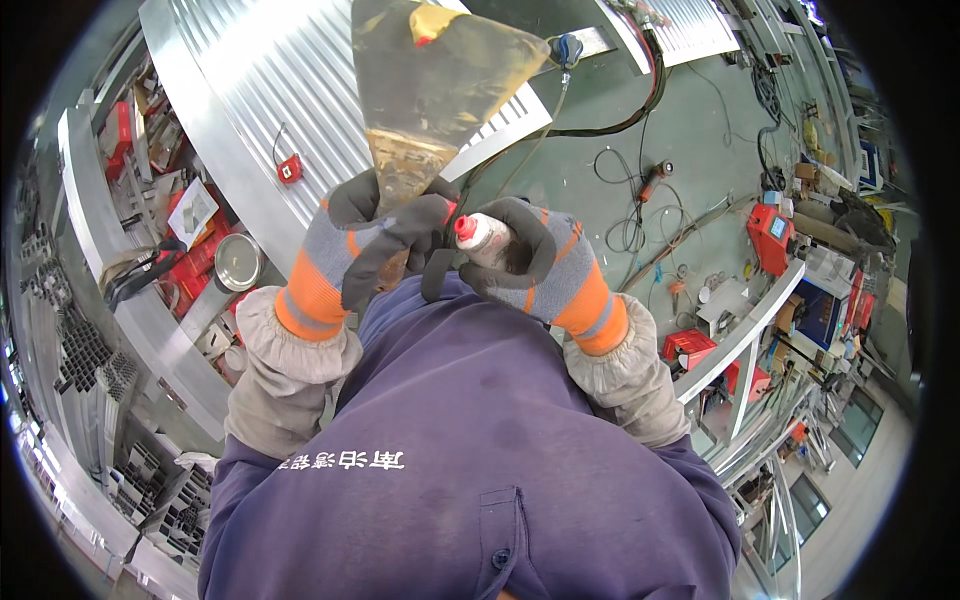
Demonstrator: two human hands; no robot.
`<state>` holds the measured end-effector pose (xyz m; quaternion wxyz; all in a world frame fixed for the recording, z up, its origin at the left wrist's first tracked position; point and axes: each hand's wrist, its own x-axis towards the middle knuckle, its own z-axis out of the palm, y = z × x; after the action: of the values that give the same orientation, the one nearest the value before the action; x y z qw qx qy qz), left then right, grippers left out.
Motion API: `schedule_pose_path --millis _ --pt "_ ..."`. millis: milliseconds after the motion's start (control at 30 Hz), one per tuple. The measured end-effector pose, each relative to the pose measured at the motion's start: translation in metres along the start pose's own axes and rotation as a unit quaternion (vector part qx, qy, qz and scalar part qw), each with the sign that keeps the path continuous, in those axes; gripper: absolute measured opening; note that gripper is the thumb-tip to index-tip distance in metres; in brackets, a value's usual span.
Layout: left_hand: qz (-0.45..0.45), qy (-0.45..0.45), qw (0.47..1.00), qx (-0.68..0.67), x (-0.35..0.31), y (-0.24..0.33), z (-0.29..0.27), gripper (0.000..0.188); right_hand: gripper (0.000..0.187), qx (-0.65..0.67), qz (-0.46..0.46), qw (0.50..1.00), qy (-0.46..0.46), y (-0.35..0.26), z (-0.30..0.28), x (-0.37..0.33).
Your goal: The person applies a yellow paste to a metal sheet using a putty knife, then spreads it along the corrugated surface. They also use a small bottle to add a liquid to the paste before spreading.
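Both my hands wear grey and orange work gloves and are close together in front of my chest. My left hand (385, 235) is closed round the handle of a broad putty knife (450, 85), its stained blade pointing away from me. Near the far edge of the blade sits a dab of yellow putty (432, 22) with a red spot on it. At the left fingertips shows a small red piece (450, 212), perhaps a cap. My right hand (535, 255) is closed on a small white tube (487, 238) with a red tip, turned toward the left hand.
A ribbed metal panel (255, 95) lies beyond my left hand, with a red tape measure (289, 168) on it. A round tin (238, 262) stands at left. Right of me are a corded power tool (655, 182) on the green floor, cables, and a red machine (769, 238).
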<state>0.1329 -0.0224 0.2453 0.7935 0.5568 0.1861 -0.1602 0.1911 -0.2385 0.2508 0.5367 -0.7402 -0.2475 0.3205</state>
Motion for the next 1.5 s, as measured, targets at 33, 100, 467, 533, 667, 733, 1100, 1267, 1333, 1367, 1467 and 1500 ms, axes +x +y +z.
schedule_pose_path --millis 33,100,467,533,667,733,1100,1267,1333,1367,1467,1500 --pt "-0.005 -0.008 1.0 -0.004 0.002 -0.003 0.0 0.034 0.035 -0.015 -0.008 1.0 -0.001 0.001 0.0 -0.001" --pt "-0.016 -0.012 1.0 0.011 0.002 -0.004 0.0 0.036 0.037 -0.04 -0.014 0.999 -0.003 0.002 -0.001 -0.001" --pt "-0.06 0.025 0.997 0.047 0.001 -0.003 0.008 0.034 0.042 -0.093 -0.006 0.993 0.071 0.011 0.006 -0.002" --pt "-0.046 0.025 0.998 0.039 0.002 -0.009 0.008 0.031 0.043 -0.108 -0.012 0.986 0.123 0.008 0.009 -0.004" --pt "-0.082 0.018 0.995 0.049 0.002 -0.006 0.005 0.029 0.04 -0.09 0.049 0.993 0.063 -0.013 -0.002 0.0" --pt "-0.052 0.005 0.999 -0.004 0.003 -0.015 0.001 0.03 0.036 -0.107 -0.007 0.992 0.069 -0.004 -0.002 0.0" --pt "-0.075 -0.028 0.995 0.066 0.013 -0.016 -0.012 0.031 0.027 -0.04 0.077 0.996 -0.007 -0.002 -0.006 0.002" --pt "-0.053 -0.047 0.997 0.011 0.011 -0.018 -0.009 0.029 0.032 -0.006 0.079 0.996 0.03 0.013 0.004 0.002" --pt "-0.051 -0.048 0.998 0.008 0.012 -0.019 -0.009 0.028 0.034 -0.032 0.049 0.998 0.022 0.017 0.004 0.002" --pt "-0.057 -0.045 0.997 0.016 0.011 -0.02 -0.01 0.028 0.034 -0.034 0.06 0.998 0.005 0.012 0.001 0.003" --pt "-0.065 -0.04 0.996 0.035 0.011 -0.021 -0.014 0.029 0.035 -0.037 0.027 0.998 -0.037 0.013 -0.005 0.007" --pt "-0.062 -0.041 0.996 0.041 0.011 -0.023 -0.016 0.03 0.035 -0.036 0.004 0.998 -0.049 0.016 -0.008 0.008"
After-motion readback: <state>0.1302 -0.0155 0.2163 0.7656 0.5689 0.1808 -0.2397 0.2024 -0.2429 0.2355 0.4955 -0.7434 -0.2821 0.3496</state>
